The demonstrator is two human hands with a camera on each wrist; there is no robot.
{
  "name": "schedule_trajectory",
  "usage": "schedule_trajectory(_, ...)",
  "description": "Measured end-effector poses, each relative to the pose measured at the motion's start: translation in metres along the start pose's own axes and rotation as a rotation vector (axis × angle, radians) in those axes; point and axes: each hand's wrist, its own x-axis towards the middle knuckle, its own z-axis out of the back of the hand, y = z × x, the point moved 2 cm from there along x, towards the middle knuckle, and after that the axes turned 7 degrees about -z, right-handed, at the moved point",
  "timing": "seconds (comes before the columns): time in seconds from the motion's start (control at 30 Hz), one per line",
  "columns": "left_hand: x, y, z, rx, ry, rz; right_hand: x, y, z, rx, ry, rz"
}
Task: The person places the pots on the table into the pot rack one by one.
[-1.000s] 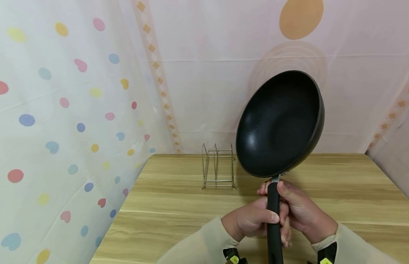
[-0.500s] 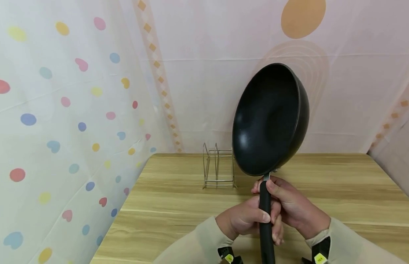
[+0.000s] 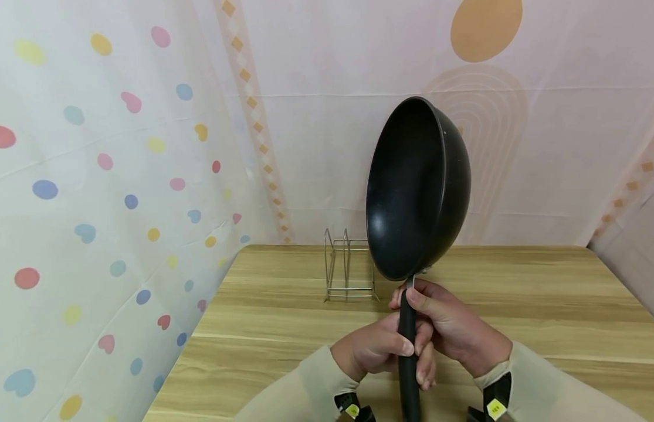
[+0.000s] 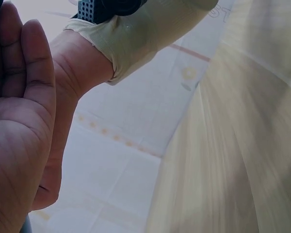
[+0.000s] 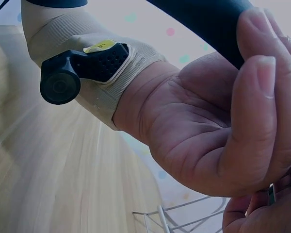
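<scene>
A black pan [image 3: 416,190] is held upright above the wooden tabletop [image 3: 284,328], bowl facing left. Left hand [image 3: 376,351] and right hand [image 3: 453,331] both wrap its handle [image 3: 408,351]. A wire rack [image 3: 348,266] stands just behind.

Left hand [image 3: 376,351] and right hand [image 3: 453,331] close together, fingers curled, wrists raised, forearms stretched forward.

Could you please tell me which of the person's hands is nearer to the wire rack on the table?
Left. The left hand grips the pan handle on the wire rack's side; the right hand grips it from the far side.
</scene>
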Motion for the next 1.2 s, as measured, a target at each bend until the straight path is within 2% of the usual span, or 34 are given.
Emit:
schedule_trajectory(0.6,-0.02,-0.013,0.007,0.008,0.002,0.004,0.021,-0.003,-0.017,-0.002,-0.045,0.008)
schedule_trajectory(1.2,-0.04,-0.019,0.015,0.003,0.017,-0.045,0.04,-0.012,-0.033,0.0,-0.134,-0.03)
